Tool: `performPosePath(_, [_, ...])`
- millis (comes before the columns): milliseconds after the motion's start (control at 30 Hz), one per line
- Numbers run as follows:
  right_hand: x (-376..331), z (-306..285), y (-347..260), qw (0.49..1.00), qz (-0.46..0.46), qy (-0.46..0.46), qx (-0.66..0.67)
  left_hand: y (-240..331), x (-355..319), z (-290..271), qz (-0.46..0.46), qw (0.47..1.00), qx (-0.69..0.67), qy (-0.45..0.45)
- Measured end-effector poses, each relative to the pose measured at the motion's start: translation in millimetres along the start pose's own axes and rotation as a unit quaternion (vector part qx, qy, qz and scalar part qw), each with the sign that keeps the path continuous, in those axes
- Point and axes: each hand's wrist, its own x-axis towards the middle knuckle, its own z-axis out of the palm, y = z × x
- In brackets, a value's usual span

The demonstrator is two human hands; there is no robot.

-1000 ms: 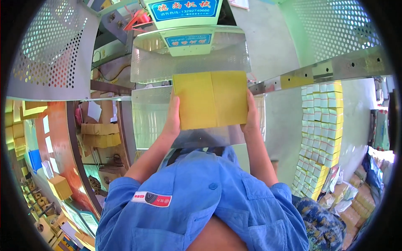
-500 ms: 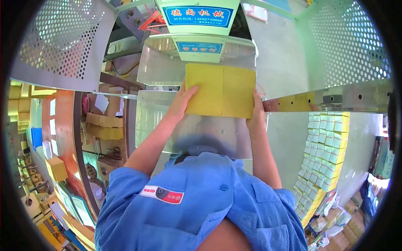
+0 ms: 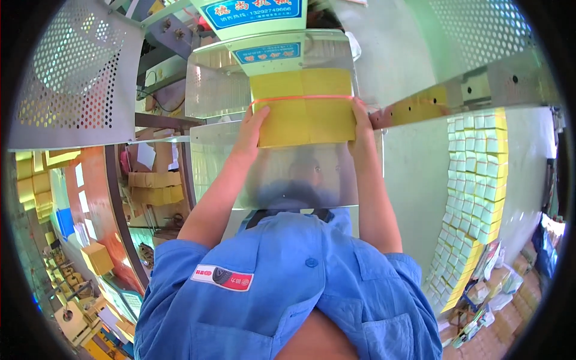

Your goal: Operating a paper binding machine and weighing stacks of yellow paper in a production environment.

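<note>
A flat yellow cardboard bundle (image 3: 306, 126) lies on the shiny metal top (image 3: 282, 180) of a machine, and a faint seam runs down its middle. Across its far half stretches a thin red band (image 3: 303, 97). At the bundle's left edge my left hand (image 3: 251, 129) is closed, with the thumb resting on the upper face. My right hand (image 3: 362, 127) grips the opposite edge, its fingers partly hidden along the side. Just beyond the bundle rises the pale green machine head (image 3: 264, 15) with a blue label.
Perforated metal guards stand at left (image 3: 78, 78) and right (image 3: 480, 30). A metal rail (image 3: 456, 96) with holes runs out to the right. Banded stacks of pale, yellow-edged bundles (image 3: 474, 180) line the floor at right. A yellow box (image 3: 97, 259) sits at left.
A red band now lies across the bundle where none showed before. With head movement the view has shifted; both hands still hold the bundle's sides.
</note>
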Motion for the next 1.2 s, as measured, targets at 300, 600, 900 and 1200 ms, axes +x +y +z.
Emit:
performPosePath(300, [28, -32, 33, 1.0, -0.004, 0.005, -0.002, -5, 3, 11, 0.017, 0.999, 0.034, 0.019])
performPosePath(600, [8, -17, 10, 0.998, 0.029, -0.058, -0.004, -14, 15, 6, 0.004, 1.0, 0.003, 0.01])
performPosePath(900, [8, -18, 31, 0.999, -0.018, -0.009, -0.044, -12, 4, 1, 0.041, 0.999, -0.013, 0.018])
performPosePath(1200, [-80, -3, 56, 0.999, -0.016, 0.035, -0.035, 3, -77, -50, 0.025, 0.944, 0.325, 0.042])
